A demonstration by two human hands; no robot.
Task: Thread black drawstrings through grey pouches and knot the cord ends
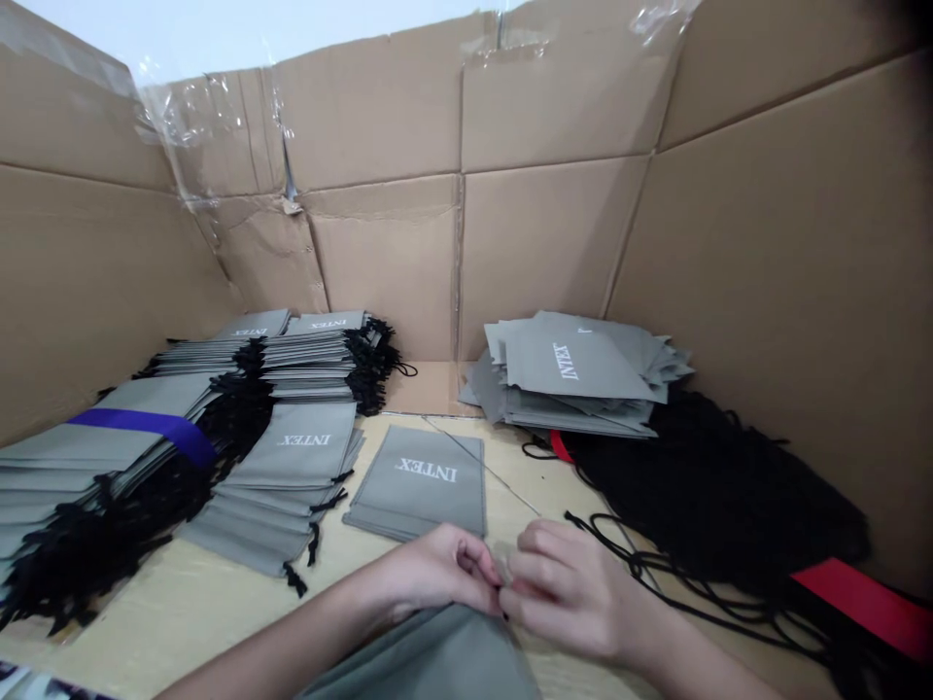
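A grey fabric pouch (437,656) lies at the near edge of the table, just below my hands. My left hand (437,574) pinches its top edge, fingers closed. Touching it on the right, my right hand (565,583) is also closed in a pinch at the same spot; a thin black cord (627,564) runs away from it to the right. What sits between the fingertips is too small to make out. Just beyond my hands lies a small flat stack of grey INTEX pouches (423,481).
Stacks of grey pouches with black drawstrings (292,476) fill the left, one bundle bound with a purple band (146,428). A loose pile of grey pouches (575,374) sits at the back right beside a heap of black cords (714,486). Cardboard walls (787,272) enclose the table.
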